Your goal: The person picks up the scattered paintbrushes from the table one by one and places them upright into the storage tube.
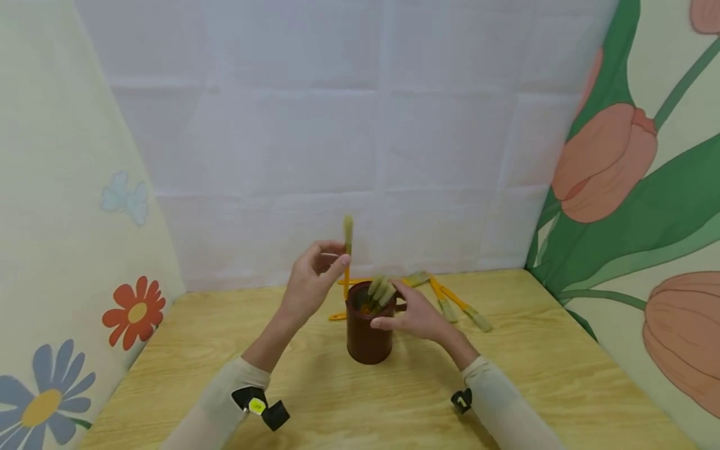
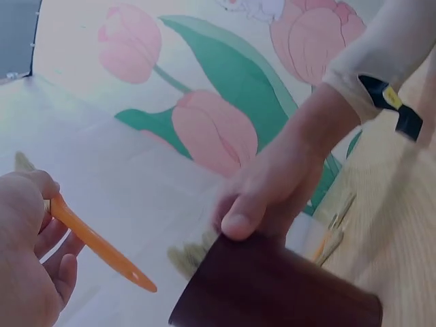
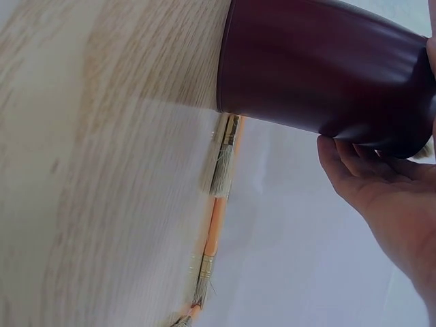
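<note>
My left hand (image 1: 312, 275) pinches a paintbrush (image 1: 347, 275) near its ferrule. The brush stands almost upright, pale bristles up, and the lower end of its orange handle is at the left rim of a dark maroon mug (image 1: 368, 340). In the left wrist view that handle (image 2: 109, 248) slants towards the mug, its tip apart from the wall. My right hand (image 1: 419, 312) holds the mug by its right side, the thumb at the rim and the fingers (image 3: 347, 170) against the wall. Several paintbrushes (image 1: 381, 292) stand in the mug, bristles up, leaning towards the right hand.
Right of the mug, several orange-handled paintbrushes (image 1: 467, 308) lie on the wooden table (image 1: 315, 387). Behind the mug lies another brush (image 1: 416, 279), and an orange handle end (image 1: 337, 317) shows at its left. A white cloth (image 1: 292, 137) hangs at the back, between flower-painted side panels.
</note>
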Tool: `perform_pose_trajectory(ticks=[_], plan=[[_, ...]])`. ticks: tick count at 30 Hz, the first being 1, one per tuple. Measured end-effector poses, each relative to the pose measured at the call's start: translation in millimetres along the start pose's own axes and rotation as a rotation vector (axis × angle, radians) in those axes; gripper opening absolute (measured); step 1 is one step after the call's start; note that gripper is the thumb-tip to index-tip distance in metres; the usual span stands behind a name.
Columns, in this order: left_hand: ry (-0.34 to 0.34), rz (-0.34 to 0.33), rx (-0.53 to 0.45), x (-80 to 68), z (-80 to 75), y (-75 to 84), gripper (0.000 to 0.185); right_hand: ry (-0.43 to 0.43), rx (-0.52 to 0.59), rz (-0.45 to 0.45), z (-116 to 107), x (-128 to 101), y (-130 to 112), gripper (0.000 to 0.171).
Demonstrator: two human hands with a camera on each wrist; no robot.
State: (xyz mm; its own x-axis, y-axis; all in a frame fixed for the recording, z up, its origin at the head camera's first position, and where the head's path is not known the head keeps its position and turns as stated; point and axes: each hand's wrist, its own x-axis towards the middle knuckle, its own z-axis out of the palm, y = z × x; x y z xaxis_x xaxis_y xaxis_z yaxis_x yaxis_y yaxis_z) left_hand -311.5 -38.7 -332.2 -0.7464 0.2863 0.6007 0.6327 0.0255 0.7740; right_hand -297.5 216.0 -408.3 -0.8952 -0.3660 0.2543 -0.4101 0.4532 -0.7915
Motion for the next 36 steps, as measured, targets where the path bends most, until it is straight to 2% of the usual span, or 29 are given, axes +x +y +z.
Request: perform_pose_trajectory(ticks=[4, 10, 17, 23, 28, 36], plan=[[-0.024, -0.024, -0.066, -2.1, 8.2, 0.6, 0.027, 0.008, 0.006, -0.02, 0, 1, 1, 0.082], [-0.018, -0.022, -0.046, -5.3, 16.6, -19.6, 0.027, -0.006, 0.025, -0.025, 1, 1, 2, 0.077], [-0.041, -0.015, 0.091, -8.6, 20.0, -39.3, 0.026, -0.011, 0.034, -0.022, 0, 1, 1, 0.076], [-0.078, -0.032, 0.153, -8.8, 24.2, -50.4, 0.023, -0.015, 0.032, -0.014, -2, 1, 2, 0.08], [-0.094, 0.024, 0.249, -9.9, 25.6, -56.9, 0.031, -0.016, 0.015, -0.015, -2, 1, 2, 0.081], [-0.109, 0.067, 0.321, -11.6, 26.4, -59.8, 0.024, -0.016, 0.011, -0.028, -1, 1, 5, 0.08]])
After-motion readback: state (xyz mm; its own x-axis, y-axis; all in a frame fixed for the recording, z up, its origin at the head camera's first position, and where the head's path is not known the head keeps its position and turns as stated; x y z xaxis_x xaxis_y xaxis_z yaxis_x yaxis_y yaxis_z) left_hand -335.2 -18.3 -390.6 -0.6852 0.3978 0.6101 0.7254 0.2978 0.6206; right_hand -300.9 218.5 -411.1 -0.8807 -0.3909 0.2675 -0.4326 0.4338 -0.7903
